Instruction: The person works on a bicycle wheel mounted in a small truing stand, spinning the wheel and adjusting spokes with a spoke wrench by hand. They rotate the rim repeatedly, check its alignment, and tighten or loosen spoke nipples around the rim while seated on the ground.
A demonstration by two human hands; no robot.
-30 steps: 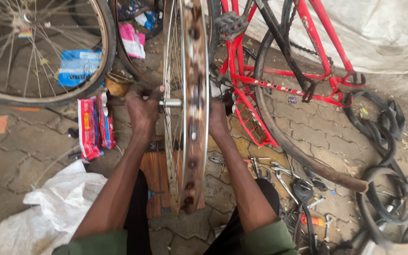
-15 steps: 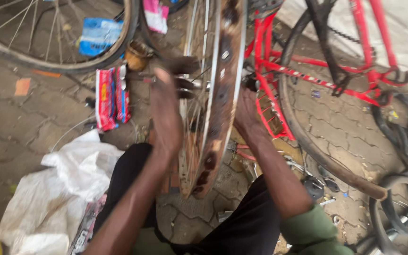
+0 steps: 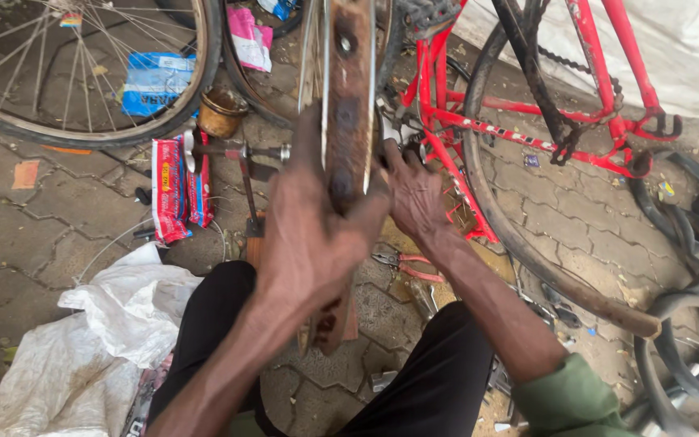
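Head view shows a person sitting on the brick ground [image 3: 58,235] with a bare, rusty bike rim [image 3: 349,73] standing upright between the knees. The left hand [image 3: 313,235] wraps around the near edge of the rim, fingers curled and closed on it. The right hand [image 3: 414,194] sits on the other side, at about three o'clock from the rim, fingers spread and pressing near the hub; I cannot tell if they hold something small there.

An axle [image 3: 240,150] sticks out at nine o'clock from the rim. A red frame [image 3: 527,113] leans at two o'clock. Pliers with red handles [image 3: 402,263] lie on the ground under the right wrist, at about five o'clock. Red packets [image 3: 175,190] lie at nine o'clock, a spoked wheel [image 3: 82,73] at ten o'clock, and a white sack [image 3: 74,348] at seven o'clock. Black tyres [image 3: 689,324] pile up at four o'clock.

What could go wrong, I think: the rim is thin and rusty, so it could slip and scrape the left palm. The right fingers are close to the spokes, and if the rim turns they could get pinched. The rim could also tip sideways and knock the frame.
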